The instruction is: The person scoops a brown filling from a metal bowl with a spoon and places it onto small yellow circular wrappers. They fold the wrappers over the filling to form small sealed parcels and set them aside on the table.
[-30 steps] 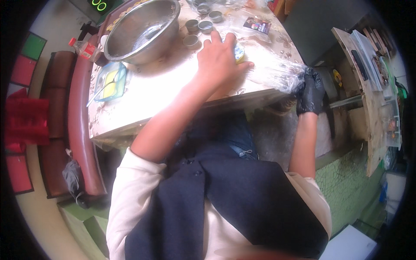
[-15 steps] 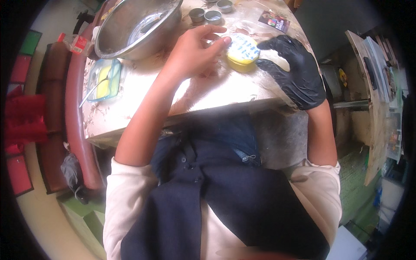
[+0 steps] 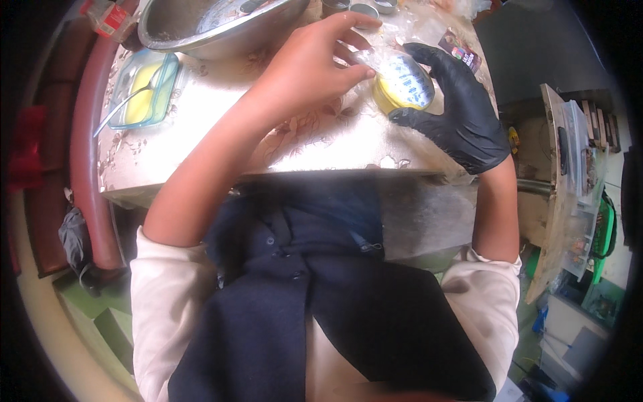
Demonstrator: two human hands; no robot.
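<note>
A round yellow tub (image 3: pixel 404 85), white and marked in blue on top, is tilted above the table's near right part. My right hand (image 3: pixel 462 107), in a black glove, curves round its right side, thumb at the lower edge and fingers toward the far edge. Beside the tub's left edge is my bare left hand (image 3: pixel 321 60). Its fingers are spread, and the thumb tip is at or close to the tub's rim. Clear plastic (image 3: pixel 385 57) shows between that hand and the tub; whether the fingers touch it I cannot tell.
A large metal basin (image 3: pixel 164 43) stands at the far left. Nearer is a glass dish (image 3: pixel 171 90) of yellow stuff with a spoon (image 3: pixel 134 100). Small round metal tins (image 3: pixel 365 9) sit at the back, and a dark printed packet (image 3: pixel 462 48) lies beyond my glove. Wooden shelving (image 3: pixel 546 194) stands at right.
The gloved right hand has closed round the tub, which has tipped and shows more of its top. My left hand stays by its left edge. The whole view has shifted slightly.
</note>
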